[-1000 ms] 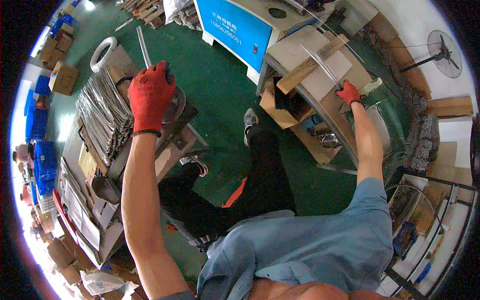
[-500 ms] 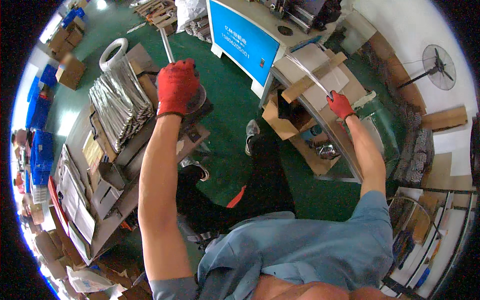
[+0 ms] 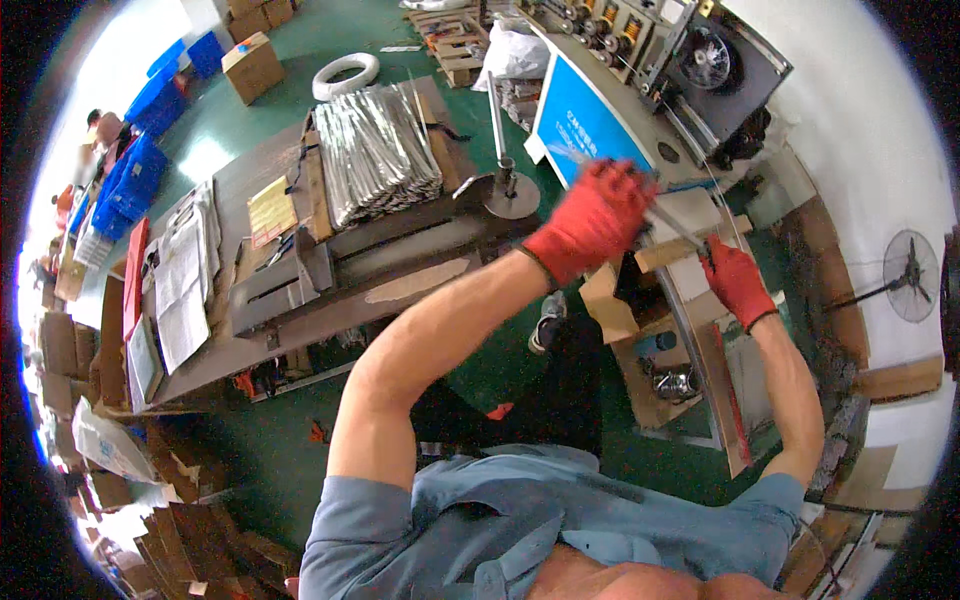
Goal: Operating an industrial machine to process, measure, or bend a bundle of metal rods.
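Note:
My right hand (image 3: pixel 738 282), in a red glove, is closed on thin silvery metal strips (image 3: pixel 677 226) above the side stand at the right. My left hand (image 3: pixel 598 218), also red-gloved and slightly blurred, is closed around the same strips farther up, in front of the blue-panelled machine (image 3: pixel 580 120). A pale, smeared end shows beyond its fingers. How many strips there are I cannot tell. To the left, a thick bundle of silvery strips (image 3: pixel 375 150) lies on the workbench (image 3: pixel 255 350). An upright metal post (image 3: pixel 497 115) rises from a round plate (image 3: pixel 512 196) at the bench's right end.
The machine's rollers and wheel (image 3: pixel 705 57) are at the far right. An open cardboard box (image 3: pixel 610 310) sits under the side stand. A wall fan (image 3: pixel 908 275) is at right. Yellow paper (image 3: pixel 272 210) and grey sheets (image 3: pixel 188 280) lie on the bench; blue bins (image 3: pixel 135 180) stand far left.
My left hand has moved right, from in front of the post over to the strips by my right hand. The view has turned left, showing more of the bench. My right hand still holds strips.

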`<state>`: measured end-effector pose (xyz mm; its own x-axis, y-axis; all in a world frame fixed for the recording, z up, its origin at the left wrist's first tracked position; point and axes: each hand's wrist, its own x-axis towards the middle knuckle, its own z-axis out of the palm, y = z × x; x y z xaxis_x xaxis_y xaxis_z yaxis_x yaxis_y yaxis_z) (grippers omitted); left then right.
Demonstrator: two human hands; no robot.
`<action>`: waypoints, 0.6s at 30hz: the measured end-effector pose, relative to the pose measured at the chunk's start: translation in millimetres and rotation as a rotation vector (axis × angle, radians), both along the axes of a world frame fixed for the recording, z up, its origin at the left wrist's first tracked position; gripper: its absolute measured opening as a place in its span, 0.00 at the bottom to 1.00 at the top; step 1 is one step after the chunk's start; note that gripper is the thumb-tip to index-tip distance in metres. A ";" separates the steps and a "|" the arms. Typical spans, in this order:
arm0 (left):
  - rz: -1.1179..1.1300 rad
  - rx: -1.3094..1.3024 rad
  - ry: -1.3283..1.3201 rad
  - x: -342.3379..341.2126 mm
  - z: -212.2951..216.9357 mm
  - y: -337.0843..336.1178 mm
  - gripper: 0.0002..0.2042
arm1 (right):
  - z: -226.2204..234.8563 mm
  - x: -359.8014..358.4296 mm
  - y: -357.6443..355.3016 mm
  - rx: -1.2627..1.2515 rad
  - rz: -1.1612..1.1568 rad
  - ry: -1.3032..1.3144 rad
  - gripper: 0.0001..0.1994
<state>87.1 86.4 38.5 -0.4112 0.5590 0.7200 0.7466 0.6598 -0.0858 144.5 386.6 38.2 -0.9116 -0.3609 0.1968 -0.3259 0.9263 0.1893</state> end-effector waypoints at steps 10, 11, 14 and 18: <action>-0.154 0.144 -0.446 47.5 15.8 -37.3 0.17 | 130.9 17.9 -146.9 0.253 0.257 0.057 0.21; -0.157 0.267 -0.460 48.2 12.1 -43.9 0.16 | 138.3 20.5 -158.2 0.341 0.419 0.309 0.24; -0.108 0.445 -0.521 46.1 4.9 -64.2 0.14 | 142.6 30.0 -176.7 0.163 0.609 0.240 0.27; -0.071 0.678 -0.528 49.6 2.9 -92.9 0.14 | 131.1 26.3 -191.7 -0.050 0.458 -0.123 0.29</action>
